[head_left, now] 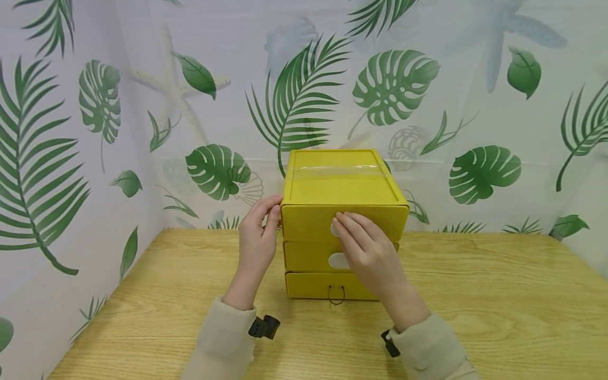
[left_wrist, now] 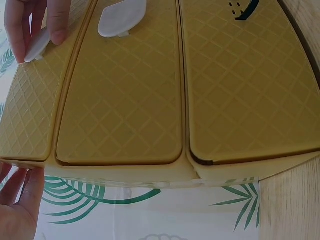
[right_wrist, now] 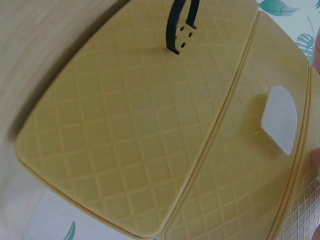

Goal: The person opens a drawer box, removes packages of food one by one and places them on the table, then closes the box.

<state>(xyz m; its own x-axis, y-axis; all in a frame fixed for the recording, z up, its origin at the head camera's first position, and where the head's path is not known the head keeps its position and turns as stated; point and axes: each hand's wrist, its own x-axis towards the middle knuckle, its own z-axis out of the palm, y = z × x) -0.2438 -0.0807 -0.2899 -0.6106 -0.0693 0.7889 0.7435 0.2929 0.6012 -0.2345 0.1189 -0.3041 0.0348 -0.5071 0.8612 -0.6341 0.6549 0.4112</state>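
A yellow three-drawer storage box [head_left: 342, 179] stands on the wooden table, its drawer fronts facing me. My right hand [head_left: 372, 253] pinches the white handle [left_wrist: 39, 46] of the top drawer [head_left: 304, 224], fingers on one side and thumb on the other. The fingers of my left hand [head_left: 256, 232] lie fairly straight against the box's upper left side, by the top drawer's edge. Below, the middle drawer [head_left: 304, 257] has a white oval handle [head_left: 339, 260]. The bottom drawer [head_left: 306, 285] carries a thin dark loop [right_wrist: 175, 25]. All three fronts look closed or nearly so.
The wooden table [head_left: 475, 306] extends around the box. A white cloth [head_left: 313, 31] printed with green leaves hangs behind it and along the sides. Clear tape [head_left: 337, 170] crosses the box's top. Dark straps [head_left: 264, 327] sit at both wrists.
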